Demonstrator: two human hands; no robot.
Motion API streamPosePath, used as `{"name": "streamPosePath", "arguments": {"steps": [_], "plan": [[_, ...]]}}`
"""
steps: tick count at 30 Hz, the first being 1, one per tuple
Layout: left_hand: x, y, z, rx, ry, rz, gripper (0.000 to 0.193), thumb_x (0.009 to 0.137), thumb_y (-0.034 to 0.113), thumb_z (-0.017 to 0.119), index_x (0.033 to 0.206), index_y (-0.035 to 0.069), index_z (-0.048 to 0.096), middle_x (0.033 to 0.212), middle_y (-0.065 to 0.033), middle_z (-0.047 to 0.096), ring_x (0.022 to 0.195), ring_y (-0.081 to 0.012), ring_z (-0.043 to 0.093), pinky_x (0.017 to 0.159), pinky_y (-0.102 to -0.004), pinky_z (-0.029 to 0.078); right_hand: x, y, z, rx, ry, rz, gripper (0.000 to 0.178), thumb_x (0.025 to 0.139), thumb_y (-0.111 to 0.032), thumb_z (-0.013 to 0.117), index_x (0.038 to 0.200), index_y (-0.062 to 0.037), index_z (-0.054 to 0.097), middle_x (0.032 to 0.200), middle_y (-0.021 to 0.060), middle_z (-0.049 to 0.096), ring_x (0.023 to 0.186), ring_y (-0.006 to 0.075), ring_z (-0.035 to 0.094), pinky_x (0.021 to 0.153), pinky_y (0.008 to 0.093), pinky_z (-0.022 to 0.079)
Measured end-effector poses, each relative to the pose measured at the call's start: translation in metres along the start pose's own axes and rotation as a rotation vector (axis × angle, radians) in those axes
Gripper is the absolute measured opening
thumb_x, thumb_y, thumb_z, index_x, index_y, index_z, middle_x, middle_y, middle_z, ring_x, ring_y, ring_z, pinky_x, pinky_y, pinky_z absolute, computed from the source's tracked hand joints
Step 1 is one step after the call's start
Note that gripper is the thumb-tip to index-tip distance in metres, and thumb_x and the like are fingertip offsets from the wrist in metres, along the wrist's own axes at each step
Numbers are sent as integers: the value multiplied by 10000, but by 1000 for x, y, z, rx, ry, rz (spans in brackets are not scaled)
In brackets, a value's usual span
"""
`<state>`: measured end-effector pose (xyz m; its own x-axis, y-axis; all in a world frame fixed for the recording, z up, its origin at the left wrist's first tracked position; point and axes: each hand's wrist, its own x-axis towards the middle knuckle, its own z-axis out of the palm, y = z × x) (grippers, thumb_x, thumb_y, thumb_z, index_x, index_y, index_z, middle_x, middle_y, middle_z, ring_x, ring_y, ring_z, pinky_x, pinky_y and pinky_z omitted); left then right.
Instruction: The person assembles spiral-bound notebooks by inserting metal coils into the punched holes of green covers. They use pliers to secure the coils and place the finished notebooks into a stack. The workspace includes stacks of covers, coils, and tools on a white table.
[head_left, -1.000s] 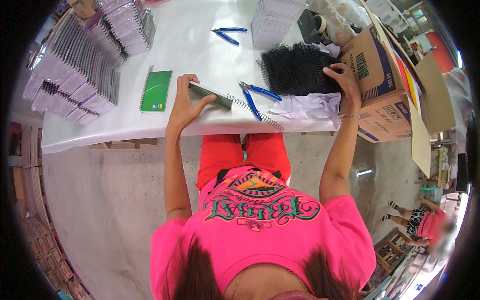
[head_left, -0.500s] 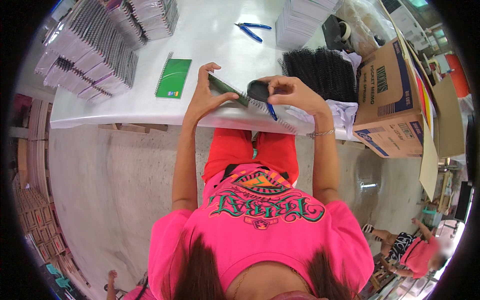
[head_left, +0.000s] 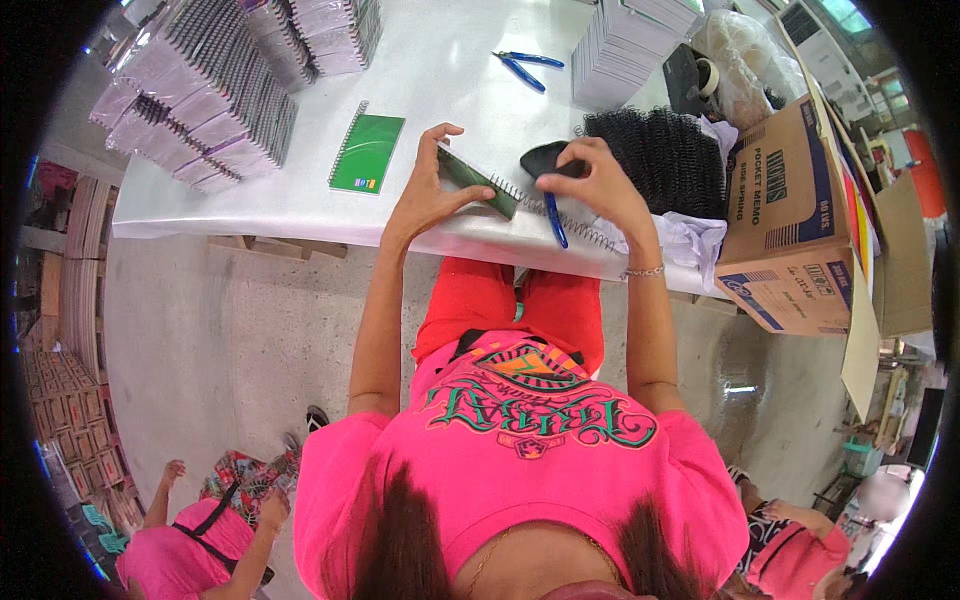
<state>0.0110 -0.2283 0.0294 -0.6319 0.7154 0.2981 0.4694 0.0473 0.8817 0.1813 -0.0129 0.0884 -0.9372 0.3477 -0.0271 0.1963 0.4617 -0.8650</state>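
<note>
My left hand (head_left: 418, 200) grips a small green notebook (head_left: 466, 178) at the table's near edge, thumb on its cover and fingers behind. A thin wire coil (head_left: 590, 230) runs from the notebook's edge toward the lower right, part of it beyond the pages. My right hand (head_left: 606, 192) is closed on a dark, rounded black piece (head_left: 541, 158) beside that edge; its exact kind does not show. Below these fingers sticks out a blue handle (head_left: 556, 220), its upper end hidden. Another green spiral notebook (head_left: 368, 153) lies flat to the left.
Blue-handled cutters (head_left: 523, 70) lie farther back. Stacks of spiral notebooks (head_left: 205, 95) stand at left, a stack of pages (head_left: 625, 55) at the back. On the right are a heap of black coils (head_left: 655, 160) and an opened carton (head_left: 785, 200). Other people (head_left: 205, 540) are behind me.
The table and things on it have shifted rightward in the picture. The black piece in my right hand has tilted, and my right fingers have turned. More of a person shows at lower left.
</note>
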Motion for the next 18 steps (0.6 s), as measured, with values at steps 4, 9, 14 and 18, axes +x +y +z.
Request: {"name": "streamPosePath", "arguments": {"steps": [4,9,14,18], "plan": [[2,0,3,-43,-3,-15,1080,569,407,937,1402,86,328,1303,-160,409,1234,-311,426,1057,-407,377,0,-7,4,117,-60,-26,418,743,-357,840,907,-23,649,1004,73,599,929,193,528,823,298,421],[1,-3,5,-32,28,-13,1239,553,431,943,1480,90,196,1309,-205,390,1228,-324,423,1073,-419,365,-1,-6,5,174,-123,27,441,731,-356,851,938,-13,666,1015,96,621,983,228,566,868,319,447],[1,-3,4,-119,2,-41,1253,557,424,947,1490,91,179,1315,-196,380,1234,-310,418,1080,-419,354,1,-12,6,506,-236,85,258,849,-252,761,887,-33,632,1152,61,608,924,110,542,789,246,453],[3,-3,5,-157,-11,-48,1246,562,409,952,1489,97,179,1285,-200,391,1237,-309,412,1077,-417,349,15,5,12,-36,-58,-2,408,815,-370,787,968,-10,672,1068,108,616,1007,192,559,869,288,452]]}}
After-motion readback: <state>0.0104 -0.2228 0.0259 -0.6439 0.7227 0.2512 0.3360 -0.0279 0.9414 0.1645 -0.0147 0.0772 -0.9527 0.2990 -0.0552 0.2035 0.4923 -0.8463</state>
